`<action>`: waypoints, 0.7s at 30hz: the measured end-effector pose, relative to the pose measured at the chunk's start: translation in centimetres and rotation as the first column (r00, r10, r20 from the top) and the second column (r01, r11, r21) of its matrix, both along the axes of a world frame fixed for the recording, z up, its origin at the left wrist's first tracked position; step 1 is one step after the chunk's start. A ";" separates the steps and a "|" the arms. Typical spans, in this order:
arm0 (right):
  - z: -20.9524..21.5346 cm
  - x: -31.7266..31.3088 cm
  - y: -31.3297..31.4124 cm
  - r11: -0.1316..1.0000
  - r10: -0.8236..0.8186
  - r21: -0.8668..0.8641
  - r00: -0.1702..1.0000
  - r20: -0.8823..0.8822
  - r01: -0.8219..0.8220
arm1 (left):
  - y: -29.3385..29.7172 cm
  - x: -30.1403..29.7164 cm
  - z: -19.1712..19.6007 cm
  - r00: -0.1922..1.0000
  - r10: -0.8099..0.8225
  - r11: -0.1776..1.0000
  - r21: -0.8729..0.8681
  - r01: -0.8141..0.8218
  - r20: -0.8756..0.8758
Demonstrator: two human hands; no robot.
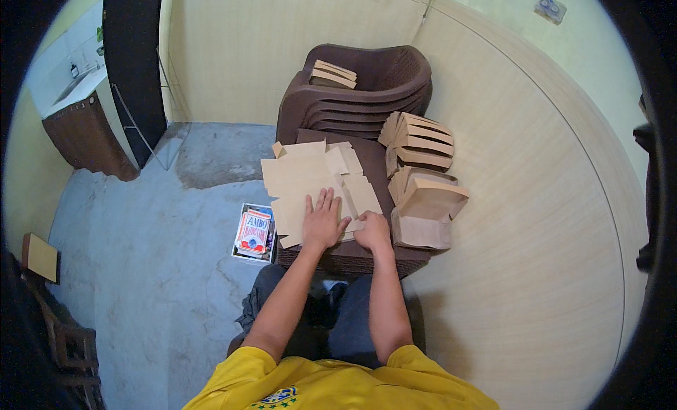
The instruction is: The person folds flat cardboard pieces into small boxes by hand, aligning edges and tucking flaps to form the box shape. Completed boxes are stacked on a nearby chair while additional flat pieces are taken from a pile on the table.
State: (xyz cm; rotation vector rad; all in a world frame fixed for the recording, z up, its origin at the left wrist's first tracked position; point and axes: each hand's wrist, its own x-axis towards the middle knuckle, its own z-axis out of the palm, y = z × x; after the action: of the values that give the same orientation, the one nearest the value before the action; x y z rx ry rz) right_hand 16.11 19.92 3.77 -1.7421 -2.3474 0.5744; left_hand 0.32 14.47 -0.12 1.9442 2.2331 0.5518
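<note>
The flat, unfolded brown cardboard box blank lies on the dark brown woven desk. The left hand presses on it, fingers spread flat; the right hand pinches a flap at its near edge. It looks light, thin and easily creased, best held by its edges. Folded brown cardboard boxes sit stacked alongside, contents unseen.
</note>
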 end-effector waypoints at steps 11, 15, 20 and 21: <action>-0.6 1.9 2.2 0.986 0.132 -0.089 0.986 -0.100 -0.141 | -0.3 -0.3 0.5 0.999 -0.018 1.000 0.024 0.017 0.042; -1.9 2.4 1.6 0.998 0.013 -0.053 0.943 -0.332 -0.032 | -0.3 -0.1 0.6 1.000 -0.013 1.000 0.023 0.012 0.028; -4.0 0.5 -2.7 0.946 -0.016 0.262 0.836 -0.548 0.189 | 0.0 -0.1 -0.5 1.000 -0.010 0.999 0.040 0.010 -0.004; -4.4 -0.1 -3.4 0.913 0.028 0.363 0.861 -0.508 0.185 | 0.1 -0.2 -0.8 1.000 -0.014 0.999 0.049 0.014 -0.011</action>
State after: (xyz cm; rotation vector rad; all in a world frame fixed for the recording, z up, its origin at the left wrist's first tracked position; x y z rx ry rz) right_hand 16.01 16.50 -0.61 -1.2993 -1.8502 0.4268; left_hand 0.12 14.61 -0.88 1.9891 2.2313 0.6015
